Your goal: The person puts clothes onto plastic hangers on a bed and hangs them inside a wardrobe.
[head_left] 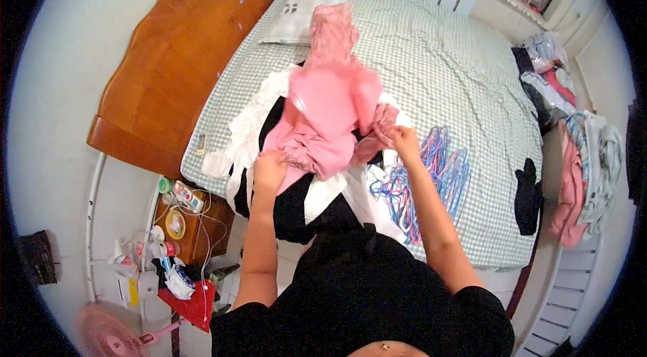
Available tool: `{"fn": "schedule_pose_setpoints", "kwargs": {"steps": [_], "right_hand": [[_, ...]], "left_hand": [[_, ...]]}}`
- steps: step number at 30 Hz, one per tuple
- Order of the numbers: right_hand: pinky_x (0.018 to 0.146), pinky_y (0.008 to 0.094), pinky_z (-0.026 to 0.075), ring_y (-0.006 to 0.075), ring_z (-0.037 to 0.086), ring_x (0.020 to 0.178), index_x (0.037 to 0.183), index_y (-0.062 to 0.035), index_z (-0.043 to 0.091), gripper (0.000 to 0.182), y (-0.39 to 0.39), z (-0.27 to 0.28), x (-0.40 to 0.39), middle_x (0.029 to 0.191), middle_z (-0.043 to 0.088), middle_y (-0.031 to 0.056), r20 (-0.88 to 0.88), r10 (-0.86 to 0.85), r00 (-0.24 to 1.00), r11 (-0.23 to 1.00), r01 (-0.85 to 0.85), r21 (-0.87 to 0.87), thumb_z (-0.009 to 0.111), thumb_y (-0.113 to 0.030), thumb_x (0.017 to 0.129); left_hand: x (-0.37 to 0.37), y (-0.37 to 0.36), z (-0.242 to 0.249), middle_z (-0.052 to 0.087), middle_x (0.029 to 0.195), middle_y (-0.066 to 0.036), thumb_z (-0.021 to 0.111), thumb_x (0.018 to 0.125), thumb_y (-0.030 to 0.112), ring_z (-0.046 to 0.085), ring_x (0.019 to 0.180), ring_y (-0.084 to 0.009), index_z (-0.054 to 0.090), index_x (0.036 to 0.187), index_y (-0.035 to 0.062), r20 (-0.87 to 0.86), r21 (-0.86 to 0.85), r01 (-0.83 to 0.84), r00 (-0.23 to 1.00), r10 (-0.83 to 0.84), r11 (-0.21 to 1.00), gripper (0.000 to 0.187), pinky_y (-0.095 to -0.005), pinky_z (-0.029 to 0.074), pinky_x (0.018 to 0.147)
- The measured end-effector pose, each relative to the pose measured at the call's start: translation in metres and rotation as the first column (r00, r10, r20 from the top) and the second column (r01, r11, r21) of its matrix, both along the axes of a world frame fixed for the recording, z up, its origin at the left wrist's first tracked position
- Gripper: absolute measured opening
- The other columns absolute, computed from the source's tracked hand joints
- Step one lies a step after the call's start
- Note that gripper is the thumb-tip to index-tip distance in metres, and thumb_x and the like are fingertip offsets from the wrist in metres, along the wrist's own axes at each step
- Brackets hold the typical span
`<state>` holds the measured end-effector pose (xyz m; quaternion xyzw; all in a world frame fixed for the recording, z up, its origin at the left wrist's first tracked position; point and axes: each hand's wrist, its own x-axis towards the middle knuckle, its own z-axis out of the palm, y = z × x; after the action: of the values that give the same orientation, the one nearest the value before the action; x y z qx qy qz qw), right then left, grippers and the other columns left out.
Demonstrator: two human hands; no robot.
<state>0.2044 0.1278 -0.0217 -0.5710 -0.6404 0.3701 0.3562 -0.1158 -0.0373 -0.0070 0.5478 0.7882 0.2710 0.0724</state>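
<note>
While the left hand (269, 169) and right hand (406, 142) each pinch an edge, one pink garment (325, 102), spread mid-bed: presumably light, limp, easily creased; best held by opposite seams. Beneath: black and white clothes (259, 109), liable to drag along. Near right: tangled hangers (441, 168), a likely snag. Far left: pillow (290, 16) on checked bed (458, 74).
</note>
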Motion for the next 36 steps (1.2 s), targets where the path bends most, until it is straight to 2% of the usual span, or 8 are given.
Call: {"fn": "schedule_pose_setpoints", "kwargs": {"steps": [1,10,16,20,30,32,34,36], "right_hand": [[0.055,0.0275,0.045,0.0118,0.055,0.059,0.093,0.0002,0.065,0.023,-0.008,-0.021,-0.001,0.065,0.062,0.0067,0.087,0.07,0.994,0.994,-0.062,-0.085,0.056,-0.014,0.079],[0.077,0.0348,0.046,0.0271,0.058,0.083,0.098,-0.0051,0.063,0.028,-0.103,-0.036,-0.042,0.092,0.061,0.0135,-0.136,0.503,0.854,0.8,-0.519,-0.301,0.063,-0.021,0.075],[0.084,0.037,0.043,0.0321,0.052,0.096,0.1,-0.0012,0.061,0.031,-0.094,-0.02,-0.065,0.109,0.05,0.0203,0.117,0.34,0.933,0.876,-0.36,0.32,0.063,-0.01,0.07],[0.078,0.0304,0.046,0.0266,0.06,0.087,0.101,0.0005,0.06,0.031,-0.069,-0.01,-0.045,0.093,0.062,0.0172,-0.257,-0.022,0.966,0.998,0.035,0.046,0.048,0.002,0.073],[0.073,0.0332,0.042,0.0284,0.051,0.08,0.093,-0.003,0.06,0.021,-0.078,0.116,0.023,0.084,0.051,0.0125,-0.112,-0.243,0.964,0.756,0.26,0.601,0.055,0.0,0.073],[0.073,0.0372,0.043,0.0299,0.052,0.081,0.093,-0.0048,0.06,0.022,-0.085,0.103,0.029,0.085,0.051,0.0126,0.252,-0.362,0.897,0.726,0.102,0.68,0.057,-0.001,0.071],[0.074,0.0397,0.045,0.0317,0.055,0.087,0.095,-0.0073,0.061,0.023,-0.094,0.063,0.041,0.089,0.058,0.0163,0.581,-0.017,0.814,0.988,-0.077,0.136,0.054,-0.019,0.076],[0.068,0.0409,0.048,0.0333,0.06,0.081,0.096,-0.0072,0.062,0.038,-0.098,-0.035,0.073,0.087,0.064,0.0179,0.654,0.594,0.468,0.804,-0.333,-0.492,0.048,-0.039,0.08]], "left_hand": [[0.003,-0.004,-0.006,0.061,0.086,-0.017,0.061,0.072,0.015,0.058,0.081,-0.0349,0.064,0.083,0.0037,-0.031,-0.047,0.015,0.999,-0.016,0.999,0.016,-0.0407,0.046,0.073],[0.044,-0.007,0.073,0.06,0.075,-0.013,0.066,0.065,0.007,0.057,0.073,-0.0285,0.066,0.079,0.0044,0.247,0.176,0.159,0.948,-0.2,0.972,0.014,-0.0343,0.046,0.067],[0.075,-0.014,0.155,0.054,0.063,-0.007,0.061,0.059,-0.005,0.052,0.061,-0.0184,0.067,0.079,0.0015,0.185,0.468,0.374,0.844,-0.503,0.8,0.022,-0.0278,0.041,0.056],[0.064,-0.014,0.16,0.049,0.06,-0.007,0.054,0.059,-0.008,0.049,0.058,-0.0163,0.067,0.08,0.0013,0.286,0.508,0.331,0.806,-0.518,0.795,0.026,-0.0256,0.037,0.053],[0.04,0.003,0.111,0.052,0.083,-0.008,0.051,0.061,-0.008,0.055,0.07,-0.0257,0.065,0.093,0.0118,0.075,0.34,-0.072,0.996,0.049,0.938,0.04,-0.0336,0.044,0.061],[0.037,0.0,0.098,0.053,0.091,-0.008,0.052,0.067,-0.004,0.056,0.075,-0.027,0.063,0.096,0.0117,0.064,0.252,-0.119,0.992,0.106,0.96,0.035,-0.0364,0.045,0.065],[0.035,-0.008,0.08,0.054,0.093,-0.009,0.053,0.073,0.002,0.057,0.08,-0.0297,0.062,0.097,0.0139,-0.074,0.219,-0.064,0.994,0.082,0.974,0.028,-0.0393,0.046,0.071],[0.035,-0.03,0.052,0.055,0.098,-0.012,0.052,0.079,0.015,0.058,0.089,-0.0332,0.062,0.1,0.0189,0.034,-0.181,0.054,0.998,-0.049,0.982,0.023,-0.0409,0.046,0.077]]}}
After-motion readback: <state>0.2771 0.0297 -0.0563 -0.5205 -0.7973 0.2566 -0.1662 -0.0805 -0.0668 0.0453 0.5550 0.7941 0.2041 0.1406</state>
